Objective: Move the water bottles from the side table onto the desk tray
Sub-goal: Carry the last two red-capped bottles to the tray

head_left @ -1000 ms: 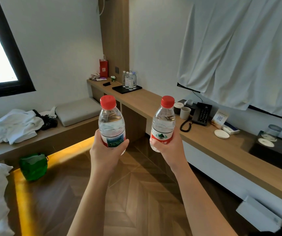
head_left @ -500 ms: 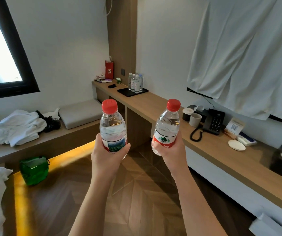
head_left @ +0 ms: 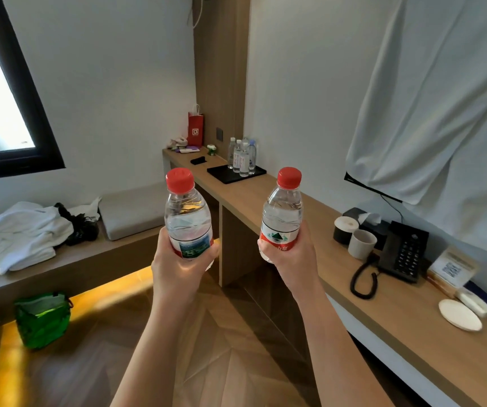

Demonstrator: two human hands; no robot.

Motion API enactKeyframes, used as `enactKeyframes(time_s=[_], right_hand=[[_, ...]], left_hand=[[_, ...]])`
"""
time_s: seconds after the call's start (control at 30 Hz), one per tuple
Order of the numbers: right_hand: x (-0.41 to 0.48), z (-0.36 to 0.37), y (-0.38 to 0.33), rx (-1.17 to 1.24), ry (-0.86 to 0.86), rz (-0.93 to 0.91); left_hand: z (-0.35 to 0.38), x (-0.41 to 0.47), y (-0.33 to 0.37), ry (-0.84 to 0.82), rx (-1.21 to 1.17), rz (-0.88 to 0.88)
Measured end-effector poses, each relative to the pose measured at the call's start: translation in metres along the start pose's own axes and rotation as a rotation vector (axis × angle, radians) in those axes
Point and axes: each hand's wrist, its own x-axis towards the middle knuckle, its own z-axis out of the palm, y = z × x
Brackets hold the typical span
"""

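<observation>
Water bottles, red-capped and upright, hang over the floor (head_left: 221, 362) off the front edge of the desk (head_left: 398, 324): left bottle (head_left: 188, 218) in the left hand (head_left: 182, 265), right bottle (head_left: 282, 218) in the right hand (head_left: 293, 259), fingers curled round each low down. Farther along, the black tray (head_left: 227, 174) sits at the desk's far end, more bottles (head_left: 242, 155) crowding its back corner, front half bare.

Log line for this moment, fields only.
phase: carrying | left hand: grips left bottle, upright | right hand: grips right bottle, slightly tilted | tray: on desk ahead, holds other bottles | placed: neither yet
</observation>
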Motion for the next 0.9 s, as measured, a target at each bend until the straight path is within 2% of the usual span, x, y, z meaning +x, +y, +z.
enactKeyframes(time_s=[0.3, 0.5, 0.9], right_hand=[[0.087, 0.031, 0.050, 0.007, -0.073, 0.043], [0.148, 0.067, 0.085, 0.008, -0.037, 0.077], [0.304, 0.202, 0.132, 0.049, 0.086, 0.115]], left_hand=[[0.040, 0.080, -0.046, 0.016, 0.020, -0.028], [0.057, 0.147, -0.091, 0.001, 0.011, -0.038], [0.058, 0.362, -0.192, -0.139, 0.044, -0.043]])
